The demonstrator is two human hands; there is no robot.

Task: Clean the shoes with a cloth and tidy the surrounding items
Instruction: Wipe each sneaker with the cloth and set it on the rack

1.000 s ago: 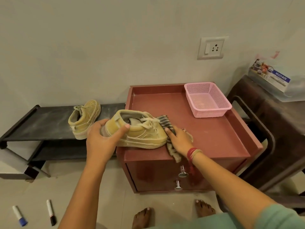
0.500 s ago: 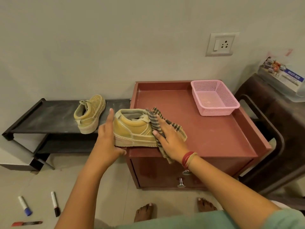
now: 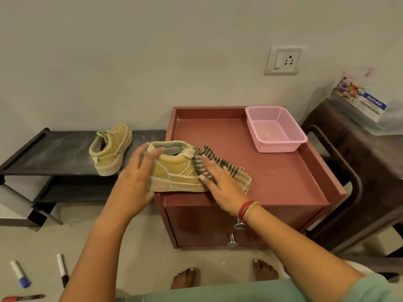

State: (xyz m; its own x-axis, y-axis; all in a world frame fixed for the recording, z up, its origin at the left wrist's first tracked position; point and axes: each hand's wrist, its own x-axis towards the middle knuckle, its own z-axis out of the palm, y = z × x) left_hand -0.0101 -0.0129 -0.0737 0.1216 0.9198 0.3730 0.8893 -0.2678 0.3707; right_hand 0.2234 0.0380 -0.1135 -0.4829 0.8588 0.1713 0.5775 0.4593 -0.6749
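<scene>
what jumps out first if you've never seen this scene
A yellow shoe stands at the front left edge of the red cabinet, the left hand touching its heel and the right hand pressing a striped cloth against its front. Next come the twin shoe on the black rack to the left and the pink basket at the cabinet's back right corner.

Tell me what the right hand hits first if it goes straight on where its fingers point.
Probably the yellow shoe on the cabinet: the right hand lies flat on the striped cloth, its fingers aimed at the shoe's front.
</scene>
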